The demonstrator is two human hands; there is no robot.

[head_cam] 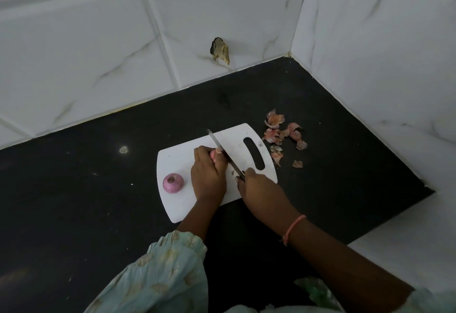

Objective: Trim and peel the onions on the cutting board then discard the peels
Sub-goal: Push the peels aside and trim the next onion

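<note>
A white cutting board [182, 209] lies on the black counter. My left hand [208, 175] presses a pinkish onion [213, 155] down on the board's middle; most of that onion is hidden under my fingers. My right hand [257, 185] grips the handle of a knife [220, 146], whose blade rests across the onion's right end. A peeled purple onion [173, 183] stands alone near the board's left edge. Loose onion peels [281, 135] lie in a scatter on the counter just right of the board.
The black counter [86, 189] runs into a corner of white marbled wall tiles [98, 53]. A hole with brownish debris [220, 51] marks the back wall. A white ledge [407, 251] borders the counter at the right.
</note>
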